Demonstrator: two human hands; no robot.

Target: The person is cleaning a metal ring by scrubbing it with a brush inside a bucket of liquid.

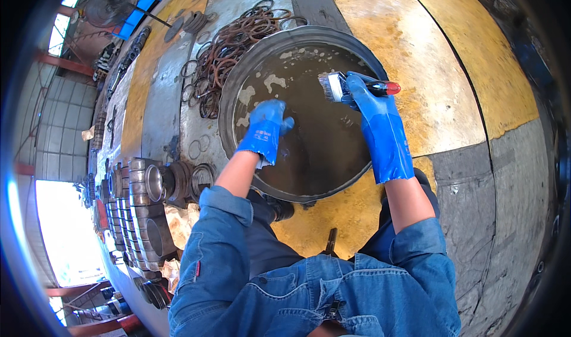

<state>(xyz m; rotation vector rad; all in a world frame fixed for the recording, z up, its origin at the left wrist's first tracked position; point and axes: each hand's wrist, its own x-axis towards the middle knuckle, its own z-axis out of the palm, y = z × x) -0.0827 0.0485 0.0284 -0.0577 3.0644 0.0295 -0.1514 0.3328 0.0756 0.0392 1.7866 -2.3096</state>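
Observation:
In front of me stands a wide round metal tub holding murky brown liquid with pale foam patches. My right hand, in a blue rubber glove, is closed round a paintbrush over the tub's right side. Its pale band and bristles point left, while the dark handle ends in a red tip to the right. Over the left part of the liquid is my left hand, gloved alike. The thumb stands out to the right; the other fingers bend down out of sight, so what they hold, if anything, is hidden.
Rusty metal rings lie heaped against the tub's far left side. Stacked metal cylinders stand at the left, beside brown paper. Yellow and grey plates cover the floor. A pedestal fan stands at the far left.

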